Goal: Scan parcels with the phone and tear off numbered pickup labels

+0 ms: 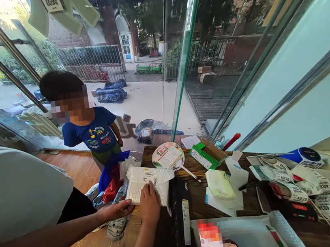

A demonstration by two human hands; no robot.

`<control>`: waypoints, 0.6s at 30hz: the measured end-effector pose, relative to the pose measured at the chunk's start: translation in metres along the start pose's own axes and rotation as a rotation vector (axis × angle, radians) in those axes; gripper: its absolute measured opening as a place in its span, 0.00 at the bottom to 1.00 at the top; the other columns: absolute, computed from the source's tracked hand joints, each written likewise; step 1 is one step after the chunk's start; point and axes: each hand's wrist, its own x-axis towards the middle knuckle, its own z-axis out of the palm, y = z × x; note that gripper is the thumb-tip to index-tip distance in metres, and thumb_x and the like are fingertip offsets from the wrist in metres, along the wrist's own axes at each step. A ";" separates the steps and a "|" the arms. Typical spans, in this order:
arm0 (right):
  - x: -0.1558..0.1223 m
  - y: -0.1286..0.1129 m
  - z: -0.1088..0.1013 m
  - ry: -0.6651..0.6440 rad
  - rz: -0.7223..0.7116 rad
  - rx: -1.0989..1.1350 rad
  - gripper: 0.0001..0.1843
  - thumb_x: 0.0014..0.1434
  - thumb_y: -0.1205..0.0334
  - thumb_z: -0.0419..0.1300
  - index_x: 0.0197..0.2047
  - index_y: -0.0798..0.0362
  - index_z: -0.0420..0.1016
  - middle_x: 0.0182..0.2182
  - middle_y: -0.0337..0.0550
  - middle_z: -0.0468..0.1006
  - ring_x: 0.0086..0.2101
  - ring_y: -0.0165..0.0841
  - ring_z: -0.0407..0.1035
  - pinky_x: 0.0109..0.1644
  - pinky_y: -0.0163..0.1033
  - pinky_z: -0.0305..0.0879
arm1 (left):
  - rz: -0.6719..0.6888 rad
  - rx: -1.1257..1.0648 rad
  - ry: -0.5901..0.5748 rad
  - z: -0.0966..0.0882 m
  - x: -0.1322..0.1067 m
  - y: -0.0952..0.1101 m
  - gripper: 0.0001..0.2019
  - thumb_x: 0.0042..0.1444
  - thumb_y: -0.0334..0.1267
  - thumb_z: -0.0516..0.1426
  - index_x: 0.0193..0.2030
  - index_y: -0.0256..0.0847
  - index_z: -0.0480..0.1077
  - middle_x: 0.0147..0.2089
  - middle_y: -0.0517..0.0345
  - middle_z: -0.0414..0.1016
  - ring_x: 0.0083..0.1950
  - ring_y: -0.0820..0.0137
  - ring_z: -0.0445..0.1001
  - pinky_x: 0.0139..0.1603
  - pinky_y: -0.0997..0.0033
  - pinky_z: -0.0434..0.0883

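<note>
A white bubble-mailer parcel with a printed label is held over the table's left edge. My left hand grips its lower left corner, thumb on top and the other fingers mostly hidden beneath. My right hand lies over the near side, its bent fingers pressed together at the label; whether they pinch a bit of the wrapping I cannot tell. Just right of the parcel is a long black box with a white sticker strip. Below the parcel's left side is a grey plastic-wrapped package.
A blue bin with bags stands left of the wooden table. On it lie a fan, green box, pale yellow packet, phone and label rolls. A white-shirted person and a child stand left.
</note>
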 end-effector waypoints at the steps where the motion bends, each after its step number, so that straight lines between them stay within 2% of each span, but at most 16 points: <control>1: 0.015 0.004 0.023 -0.022 -0.027 -0.012 0.20 0.63 0.52 0.51 0.46 0.59 0.73 0.48 0.48 0.73 0.52 0.40 0.66 0.50 0.47 0.67 | 0.004 -0.004 0.014 0.000 -0.004 0.001 0.20 0.61 0.32 0.48 0.59 0.29 0.63 0.53 0.41 0.62 0.52 0.63 0.62 0.54 0.60 0.63; 3: 0.037 0.012 0.061 -0.052 -0.075 -0.039 0.15 0.58 0.56 0.54 0.39 0.58 0.76 0.49 0.45 0.73 0.56 0.41 0.61 0.50 0.46 0.67 | 0.005 -0.023 0.030 -0.001 -0.011 0.004 0.21 0.61 0.34 0.47 0.60 0.29 0.62 0.55 0.40 0.61 0.52 0.62 0.61 0.55 0.58 0.61; 5: 0.049 0.020 0.082 -0.056 -0.104 -0.068 0.15 0.55 0.57 0.52 0.34 0.56 0.77 0.51 0.40 0.72 0.60 0.41 0.54 0.47 0.46 0.67 | -0.005 -0.057 0.033 -0.002 -0.014 0.007 0.21 0.62 0.34 0.46 0.60 0.29 0.62 0.56 0.40 0.61 0.53 0.61 0.61 0.56 0.56 0.60; 7: 0.051 0.027 0.091 -0.052 -0.118 -0.090 0.16 0.53 0.57 0.50 0.34 0.53 0.78 0.53 0.36 0.70 0.62 0.40 0.49 0.45 0.46 0.67 | -0.028 -0.104 0.026 -0.003 -0.015 0.008 0.22 0.62 0.35 0.46 0.61 0.29 0.61 0.56 0.40 0.61 0.53 0.60 0.60 0.57 0.54 0.59; 10: 0.048 0.030 0.094 -0.060 -0.121 -0.107 0.16 0.51 0.56 0.50 0.34 0.50 0.78 0.54 0.31 0.69 0.62 0.41 0.47 0.44 0.50 0.67 | -0.076 -0.201 0.008 -0.005 -0.015 0.009 0.23 0.61 0.35 0.46 0.61 0.29 0.62 0.56 0.40 0.62 0.54 0.58 0.60 0.58 0.52 0.58; 12: 0.044 0.026 0.093 -0.073 -0.113 -0.104 0.14 0.51 0.57 0.51 0.35 0.48 0.77 0.54 0.30 0.68 0.62 0.42 0.48 0.44 0.51 0.68 | -0.112 -0.287 0.000 -0.007 -0.014 0.010 0.22 0.60 0.35 0.46 0.60 0.30 0.64 0.56 0.40 0.62 0.55 0.58 0.60 0.58 0.51 0.57; 14: 0.035 0.017 0.086 -0.083 -0.095 -0.090 0.15 0.54 0.57 0.52 0.38 0.50 0.77 0.55 0.34 0.68 0.61 0.42 0.51 0.45 0.50 0.68 | -0.150 -0.392 0.004 -0.012 -0.011 0.013 0.22 0.58 0.37 0.48 0.58 0.30 0.66 0.55 0.40 0.63 0.54 0.58 0.61 0.58 0.51 0.56; 16: 0.017 0.006 0.066 -0.084 -0.064 -0.068 0.18 0.59 0.56 0.50 0.44 0.55 0.75 0.54 0.41 0.69 0.58 0.43 0.58 0.47 0.49 0.69 | -0.195 -0.518 0.027 -0.022 -0.003 0.015 0.22 0.56 0.41 0.50 0.54 0.31 0.69 0.52 0.40 0.66 0.53 0.58 0.63 0.58 0.51 0.57; 18: -0.011 -0.005 0.030 -0.070 -0.018 -0.046 0.23 0.64 0.51 0.48 0.52 0.57 0.71 0.51 0.48 0.71 0.53 0.43 0.64 0.47 0.49 0.69 | -0.246 -0.671 0.074 -0.038 0.007 0.015 0.21 0.56 0.47 0.50 0.47 0.33 0.72 0.45 0.43 0.69 0.47 0.61 0.67 0.53 0.55 0.63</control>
